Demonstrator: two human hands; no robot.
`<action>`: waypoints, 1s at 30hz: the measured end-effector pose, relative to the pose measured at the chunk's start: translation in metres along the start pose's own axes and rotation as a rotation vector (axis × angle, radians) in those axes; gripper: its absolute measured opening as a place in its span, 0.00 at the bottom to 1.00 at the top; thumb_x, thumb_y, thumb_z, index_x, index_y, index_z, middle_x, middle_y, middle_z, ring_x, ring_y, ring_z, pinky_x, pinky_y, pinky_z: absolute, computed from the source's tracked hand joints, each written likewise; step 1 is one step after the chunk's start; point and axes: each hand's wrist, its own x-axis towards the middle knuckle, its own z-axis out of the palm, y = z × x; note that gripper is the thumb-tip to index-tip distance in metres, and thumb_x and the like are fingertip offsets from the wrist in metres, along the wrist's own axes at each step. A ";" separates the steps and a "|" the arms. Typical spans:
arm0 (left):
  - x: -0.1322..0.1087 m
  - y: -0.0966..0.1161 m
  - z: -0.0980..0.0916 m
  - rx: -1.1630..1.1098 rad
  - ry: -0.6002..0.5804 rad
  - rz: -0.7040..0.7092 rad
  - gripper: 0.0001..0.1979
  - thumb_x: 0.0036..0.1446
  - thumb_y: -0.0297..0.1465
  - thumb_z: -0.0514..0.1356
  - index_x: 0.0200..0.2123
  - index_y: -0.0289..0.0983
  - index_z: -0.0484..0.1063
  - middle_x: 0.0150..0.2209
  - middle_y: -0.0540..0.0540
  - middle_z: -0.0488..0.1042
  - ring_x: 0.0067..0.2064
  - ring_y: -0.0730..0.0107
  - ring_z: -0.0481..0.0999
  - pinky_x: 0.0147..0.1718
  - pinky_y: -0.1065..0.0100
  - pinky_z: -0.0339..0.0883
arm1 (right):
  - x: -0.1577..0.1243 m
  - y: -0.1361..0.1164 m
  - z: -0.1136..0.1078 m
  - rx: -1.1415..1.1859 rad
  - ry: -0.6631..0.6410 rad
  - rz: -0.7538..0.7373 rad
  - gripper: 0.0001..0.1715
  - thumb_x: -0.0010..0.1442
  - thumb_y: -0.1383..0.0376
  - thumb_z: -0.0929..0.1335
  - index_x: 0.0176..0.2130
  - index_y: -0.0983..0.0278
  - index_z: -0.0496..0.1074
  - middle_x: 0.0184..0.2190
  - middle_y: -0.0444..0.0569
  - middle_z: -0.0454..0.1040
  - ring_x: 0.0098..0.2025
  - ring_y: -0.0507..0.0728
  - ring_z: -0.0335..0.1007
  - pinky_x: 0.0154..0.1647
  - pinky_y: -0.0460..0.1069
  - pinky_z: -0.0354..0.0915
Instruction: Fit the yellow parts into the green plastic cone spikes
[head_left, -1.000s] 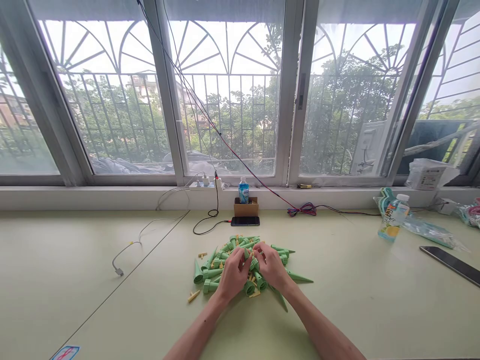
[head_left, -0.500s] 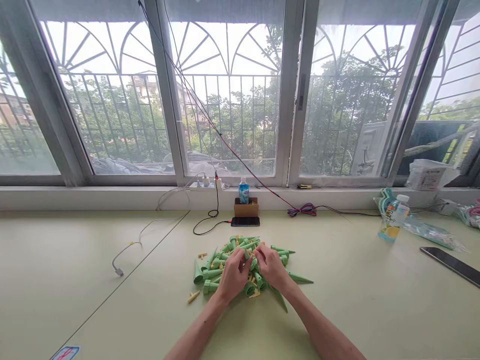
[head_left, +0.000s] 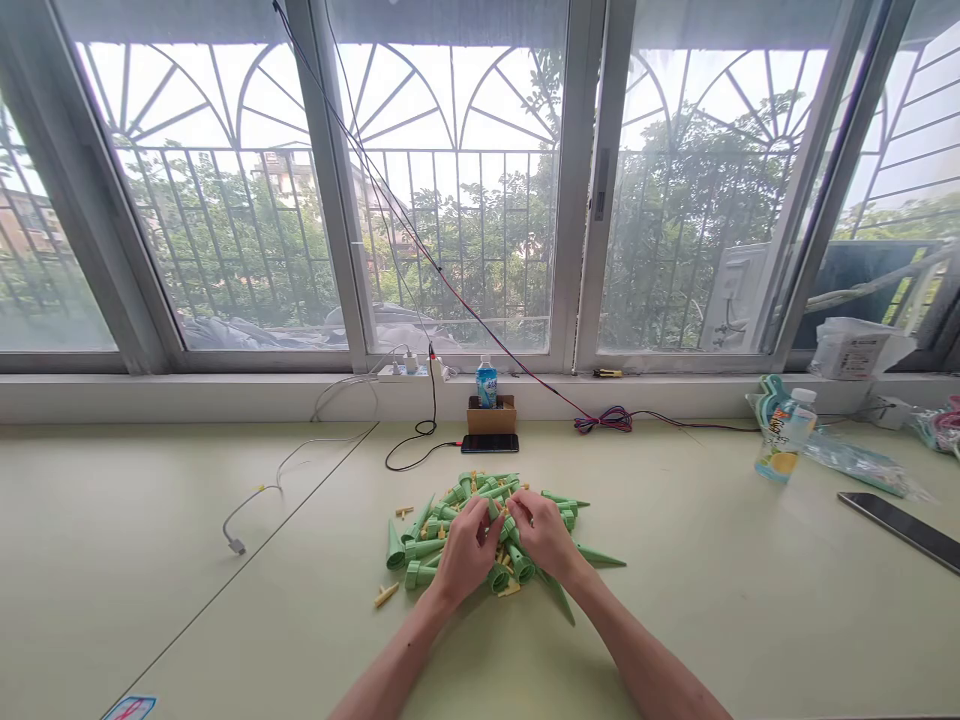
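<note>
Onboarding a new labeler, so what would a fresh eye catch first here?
First, the heap of green spikes and small yellow pieces at the middle of the table, the left grip and right grip close together over it. Next, the wide windows behind, bright, with trees outside. Then the orange-labeled bottle standing at the table's right.
</note>
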 end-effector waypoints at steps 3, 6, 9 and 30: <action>0.000 0.001 0.000 -0.004 -0.001 -0.002 0.13 0.65 0.35 0.51 0.27 0.38 0.58 0.28 0.50 0.61 0.26 0.71 0.59 0.26 0.69 0.55 | 0.000 0.000 0.000 0.001 -0.002 -0.004 0.18 0.67 0.61 0.58 0.26 0.64 0.62 0.22 0.42 0.61 0.26 0.51 0.55 0.28 0.45 0.52; 0.001 0.001 -0.001 -0.008 0.004 -0.003 0.12 0.65 0.35 0.51 0.28 0.38 0.59 0.28 0.49 0.62 0.26 0.71 0.60 0.26 0.69 0.55 | -0.001 0.001 0.000 -0.004 -0.002 -0.012 0.18 0.66 0.62 0.58 0.27 0.64 0.63 0.23 0.43 0.63 0.26 0.52 0.56 0.29 0.46 0.52; 0.001 0.002 -0.001 -0.010 0.002 -0.005 0.11 0.65 0.35 0.51 0.29 0.38 0.61 0.29 0.49 0.63 0.27 0.71 0.61 0.26 0.69 0.55 | -0.001 0.002 0.001 -0.011 0.001 -0.019 0.17 0.66 0.63 0.59 0.28 0.64 0.65 0.24 0.44 0.65 0.27 0.52 0.57 0.29 0.46 0.53; 0.001 0.000 -0.001 -0.011 0.006 -0.001 0.12 0.64 0.36 0.51 0.29 0.38 0.61 0.28 0.50 0.62 0.26 0.71 0.59 0.26 0.69 0.54 | -0.001 0.002 0.002 0.036 0.010 -0.014 0.12 0.65 0.65 0.60 0.30 0.64 0.66 0.26 0.45 0.69 0.27 0.52 0.59 0.29 0.46 0.55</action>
